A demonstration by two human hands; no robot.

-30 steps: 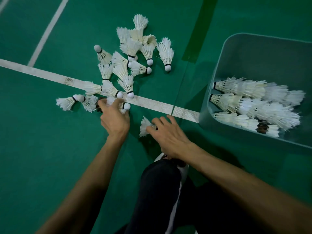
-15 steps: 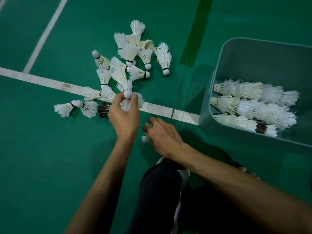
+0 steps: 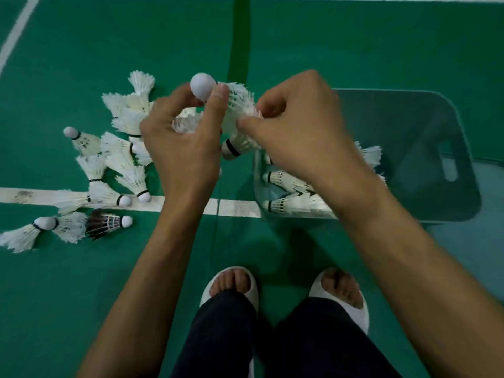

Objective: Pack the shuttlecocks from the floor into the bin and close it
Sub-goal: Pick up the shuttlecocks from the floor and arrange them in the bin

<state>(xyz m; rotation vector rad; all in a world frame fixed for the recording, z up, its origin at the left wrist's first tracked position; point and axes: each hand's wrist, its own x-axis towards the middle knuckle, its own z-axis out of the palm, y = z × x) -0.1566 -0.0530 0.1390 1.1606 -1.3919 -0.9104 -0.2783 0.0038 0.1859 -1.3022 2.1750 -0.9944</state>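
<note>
Left hand point(image 3: 180, 148) pinches a shuttlecock point(image 3: 231, 100) at its cork, thumb and fingers closed around it. Its long axis slants, cork up and away from the bin point(image 3: 450, 159), feathers pointing down toward it. Right hand point(image 3: 297, 132), nearer the bin, grips a second shuttlecock point(image 3: 240, 143) by the skirt — cork hanging down just beside the bin's near-left corner. Likely nesting them. Bin partly filled; loose shuttlecocks point(image 3: 120, 165) on the floor well left of it — no lid visible.

**Legible Markings: None**

No text, brand, number or sign can be read. A dark smudged mark point(image 3: 23, 196) sits on the white court line point(image 3: 237, 208), too blurred to tell whether it is print.
</note>
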